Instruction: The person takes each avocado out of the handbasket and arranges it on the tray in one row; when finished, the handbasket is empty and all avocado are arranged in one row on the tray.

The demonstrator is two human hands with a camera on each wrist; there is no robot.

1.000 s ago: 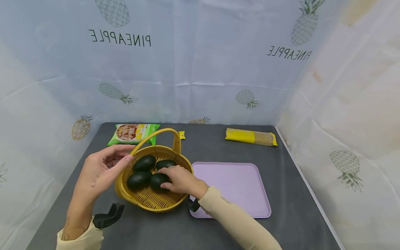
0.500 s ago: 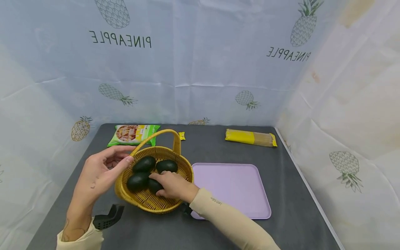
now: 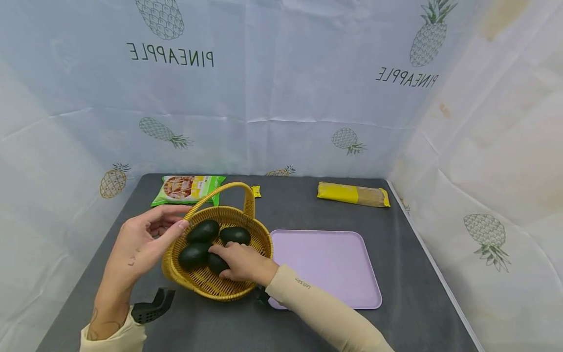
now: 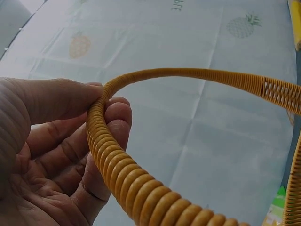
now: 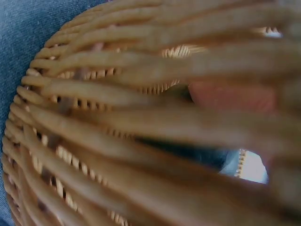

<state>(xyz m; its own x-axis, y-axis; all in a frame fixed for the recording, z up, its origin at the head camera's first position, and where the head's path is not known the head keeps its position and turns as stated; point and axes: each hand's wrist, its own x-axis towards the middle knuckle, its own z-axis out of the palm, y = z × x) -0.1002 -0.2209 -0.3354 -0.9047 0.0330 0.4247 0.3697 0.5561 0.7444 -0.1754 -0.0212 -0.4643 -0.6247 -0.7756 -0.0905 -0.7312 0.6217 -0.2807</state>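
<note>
Over the last second the right hand (image 3: 244,263) has been carried leftward and slightly toward the person inside the basket (image 3: 211,284), and the near-right avocado (image 3: 216,264) has been shifted with it, up beside the near-left avocado (image 3: 192,257); whether these two touch cannot be told. The far-right avocado (image 3: 235,235) is thereby more fully exposed. Over the last half second scarcely any displacement is noted. The near-right avocado is clasped between the right thumb and fingers, low in the basket. The handle (image 4: 120,162) is pinched by the left hand (image 3: 140,244), thumb and fingertips on opposite sides, unchanged. Judged from this, the avocado's position or hold is being adjusted; no lift is shown.
</note>
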